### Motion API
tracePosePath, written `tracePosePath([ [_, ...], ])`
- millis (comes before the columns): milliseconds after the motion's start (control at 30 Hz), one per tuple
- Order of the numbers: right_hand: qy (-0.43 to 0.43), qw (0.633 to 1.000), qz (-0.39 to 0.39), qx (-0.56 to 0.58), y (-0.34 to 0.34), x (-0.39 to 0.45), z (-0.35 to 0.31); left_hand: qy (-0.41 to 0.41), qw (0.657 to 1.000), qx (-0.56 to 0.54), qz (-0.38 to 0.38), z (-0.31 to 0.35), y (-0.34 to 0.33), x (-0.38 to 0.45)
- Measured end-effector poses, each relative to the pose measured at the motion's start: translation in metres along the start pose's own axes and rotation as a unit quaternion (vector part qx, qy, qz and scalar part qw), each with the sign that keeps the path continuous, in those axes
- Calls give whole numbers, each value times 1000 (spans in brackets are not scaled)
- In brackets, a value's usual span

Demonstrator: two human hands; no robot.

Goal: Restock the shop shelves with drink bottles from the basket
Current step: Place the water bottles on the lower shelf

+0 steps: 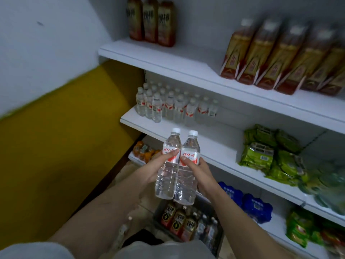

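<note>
Two clear water bottles with white caps and red-and-white labels are held upright, side by side and touching, in front of the shelves. My left hand (158, 164) grips the left water bottle (169, 176) at its label. My right hand (198, 171) grips the right water bottle (186, 184) the same way. Below them on the floor stands the dark basket (155, 216), holding several brown energy-drink bottles (178, 220) and clear bottles (207, 228). A group of matching water bottles (168, 105) stands at the left end of the middle shelf (211, 144).
The top shelf (186, 62) carries dark red bottles (151, 21) at the left and several gold-and-red bottles (276, 57) at the right. Green snack packs (268, 156) lie right of the bare shelf patch. Blue packs (248, 201) and orange bottles (144, 151) sit lower. A yellow wall (65, 137) is left.
</note>
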State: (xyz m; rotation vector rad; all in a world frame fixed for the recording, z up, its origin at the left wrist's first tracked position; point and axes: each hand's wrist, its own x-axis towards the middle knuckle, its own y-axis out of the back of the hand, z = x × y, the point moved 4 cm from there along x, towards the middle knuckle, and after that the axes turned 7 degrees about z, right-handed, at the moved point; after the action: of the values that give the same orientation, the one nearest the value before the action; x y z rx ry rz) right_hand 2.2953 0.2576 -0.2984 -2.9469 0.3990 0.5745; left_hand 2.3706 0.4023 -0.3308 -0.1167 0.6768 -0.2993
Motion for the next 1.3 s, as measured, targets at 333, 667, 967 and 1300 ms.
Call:
tracePosePath([
  [333,27,999,0,-27,-11,25,-28,-47,999,-2,-3,28,5,21],
  [667,16,992,105,-61,-42,141,-20,-114,984,121,55,88,46,128],
  [967,40,963,218,-151,-67,311,-19,-189,925,306,122,162,79,277],
  [1300,47,939,223,-257,-73,431,-26,-282,824,475,123,197,90,383],
])
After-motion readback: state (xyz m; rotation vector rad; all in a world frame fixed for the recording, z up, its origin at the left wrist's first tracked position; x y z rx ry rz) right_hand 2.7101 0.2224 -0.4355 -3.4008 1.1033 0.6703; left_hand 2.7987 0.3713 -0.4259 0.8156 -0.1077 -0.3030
